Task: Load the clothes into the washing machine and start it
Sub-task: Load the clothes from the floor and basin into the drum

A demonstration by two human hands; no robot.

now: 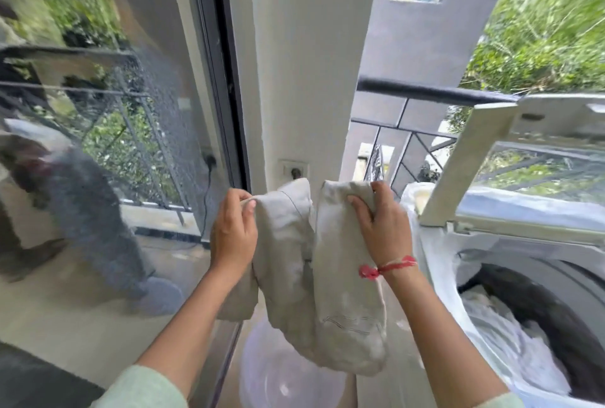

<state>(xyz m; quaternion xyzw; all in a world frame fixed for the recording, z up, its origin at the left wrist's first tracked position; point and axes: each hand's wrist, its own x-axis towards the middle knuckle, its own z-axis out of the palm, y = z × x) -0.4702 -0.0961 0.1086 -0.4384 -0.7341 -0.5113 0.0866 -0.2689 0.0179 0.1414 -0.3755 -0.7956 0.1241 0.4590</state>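
Head view: left hand (233,230) and right hand (383,227) each grip the top edge of a beige garment (320,293), which hangs lengthwise above a pale basin (281,381); the washing machine (523,276), lid raised, lies right, nearer the right hand

A pale tiled floor (78,319) carries a translucent round tub (288,375), standing directly beneath the held cloth. Just to the tub's right stands the white top-loading washing machine (530,263), lid raised, with laundry inside its drum.
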